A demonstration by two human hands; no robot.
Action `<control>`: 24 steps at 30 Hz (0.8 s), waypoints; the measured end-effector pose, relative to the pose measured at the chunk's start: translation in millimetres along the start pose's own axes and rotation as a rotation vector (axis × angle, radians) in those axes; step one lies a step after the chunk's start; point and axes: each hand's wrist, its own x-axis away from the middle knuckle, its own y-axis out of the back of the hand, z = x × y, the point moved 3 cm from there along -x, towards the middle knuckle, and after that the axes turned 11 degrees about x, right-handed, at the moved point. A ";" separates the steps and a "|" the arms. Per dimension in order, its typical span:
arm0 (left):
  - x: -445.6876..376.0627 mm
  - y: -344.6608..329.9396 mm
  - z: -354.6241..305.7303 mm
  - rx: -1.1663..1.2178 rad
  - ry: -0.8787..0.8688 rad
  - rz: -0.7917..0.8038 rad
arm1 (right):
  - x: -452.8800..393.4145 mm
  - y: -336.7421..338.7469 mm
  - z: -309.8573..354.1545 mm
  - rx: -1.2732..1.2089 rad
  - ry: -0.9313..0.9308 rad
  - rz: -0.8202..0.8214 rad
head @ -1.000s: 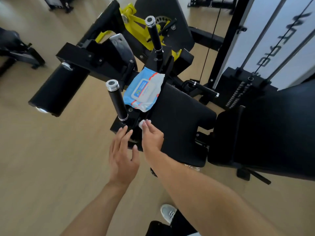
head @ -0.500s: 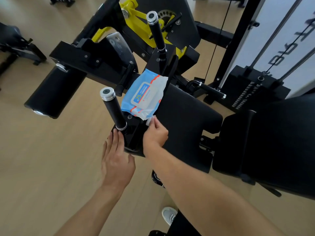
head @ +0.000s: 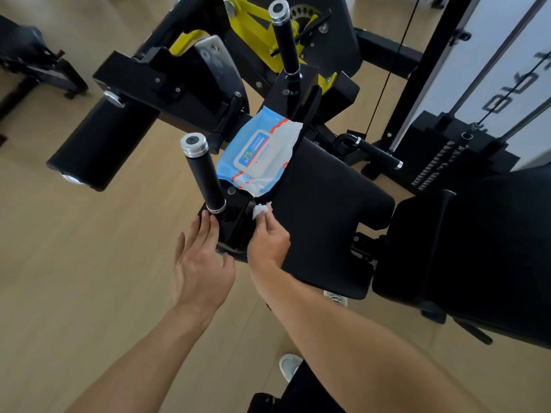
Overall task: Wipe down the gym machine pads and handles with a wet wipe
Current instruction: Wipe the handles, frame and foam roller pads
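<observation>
A blue and white pack of wet wipes (head: 257, 155) lies at the front edge of the black seat pad (head: 325, 213). My right hand (head: 268, 236) pinches a crumpled white wet wipe (head: 260, 210) against the black frame just below the pack. My left hand (head: 202, 263) is open, its fingertips touching the black bracket (head: 231, 225) at the base of the near handle (head: 202, 174). A second upright black handle (head: 284, 40) stands farther back. The black roller pad (head: 101, 150) sticks out to the left.
The weight stack and guide rods (head: 447, 153) stand at the right, with a small side handle (head: 378, 153) near them. The back pad (head: 477, 242) fills the right side. Wooden floor lies to the left; another machine (head: 32, 64) sits far left. My shoe (head: 289, 366) shows below.
My right hand with the wipe has slid up along the frame toward the pack. My left hand reached forward and now touches the bracket under the near handle.
</observation>
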 end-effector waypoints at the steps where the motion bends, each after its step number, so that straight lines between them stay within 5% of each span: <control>1: -0.3 0.6 -0.6 0.001 0.003 0.006 | -5.9 1.0 1.9 0.000 0.011 -0.018; 9: -2.1 6.4 -1.9 0.023 0.022 0.039 | -88.3 11.3 68.3 -0.007 0.024 0.044; 18: -2.7 8.1 -1.3 0.021 0.025 0.074 | -24.5 9.6 14.6 -0.008 -0.015 -0.103; 24: -0.6 5.6 -1.6 0.047 0.026 0.062 | 42.4 14.5 -35.1 0.155 0.022 0.065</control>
